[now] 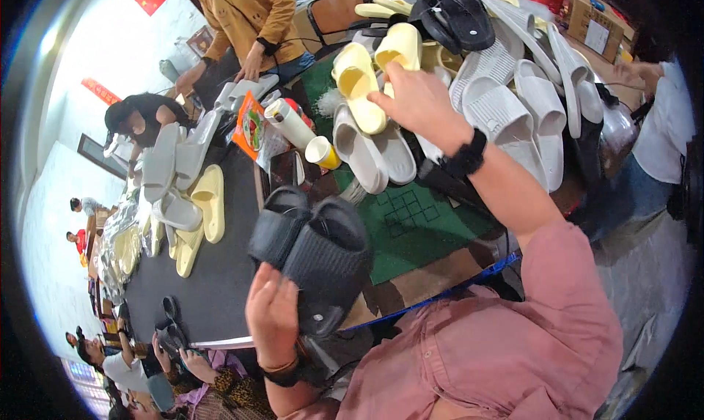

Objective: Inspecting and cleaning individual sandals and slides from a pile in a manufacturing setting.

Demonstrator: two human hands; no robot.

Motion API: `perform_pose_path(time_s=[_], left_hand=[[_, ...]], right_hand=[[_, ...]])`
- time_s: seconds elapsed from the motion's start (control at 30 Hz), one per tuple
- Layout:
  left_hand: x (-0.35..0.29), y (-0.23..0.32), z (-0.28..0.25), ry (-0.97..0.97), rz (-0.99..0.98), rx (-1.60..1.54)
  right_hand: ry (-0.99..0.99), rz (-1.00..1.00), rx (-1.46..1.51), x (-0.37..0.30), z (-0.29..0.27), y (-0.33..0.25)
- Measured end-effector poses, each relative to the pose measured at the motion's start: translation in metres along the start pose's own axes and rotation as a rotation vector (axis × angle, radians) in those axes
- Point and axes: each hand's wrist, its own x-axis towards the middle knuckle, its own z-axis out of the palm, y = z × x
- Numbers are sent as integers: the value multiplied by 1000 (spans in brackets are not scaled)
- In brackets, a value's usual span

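My left hand grips a pair of black slide slippers, held side by side above the near table edge with ribbed straps up. My right hand stretches across the table, its thumb and fingers closed at the inner edges of a pair of yellow slide slippers; part of the right one is hidden behind the hand. Just below them lies a pair of grey slide slippers. To the right of my hand several more grey slippers are heaped, with black slippers at the back.
A green mat covers part of the table. A yellow paper cup, a white roll and an orange packet stand left of the mat. More slippers lie on the black table. Other people work around it. A carton sits far right.
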Motion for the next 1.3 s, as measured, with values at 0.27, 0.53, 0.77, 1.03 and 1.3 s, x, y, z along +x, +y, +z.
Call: perform_pose_path(time_s=[0.27,0.53,0.77,1.03,1.3], left_hand=[[9,-108,43,61,-135,-253],[12,-135,43,-64,-231,242],[26,-119,-5,44,488,1399],[31,-149,-23,-71,262,1450],[23,-138,-34,-1,137,1344]], right_hand=[[-464,203,401,-141,12,12],[-467,436,400,-213,13,60],[-637,405,337,-233,17,56],[-661,311,246,-219,30,47],[-595,292,254,-190,42,54]])
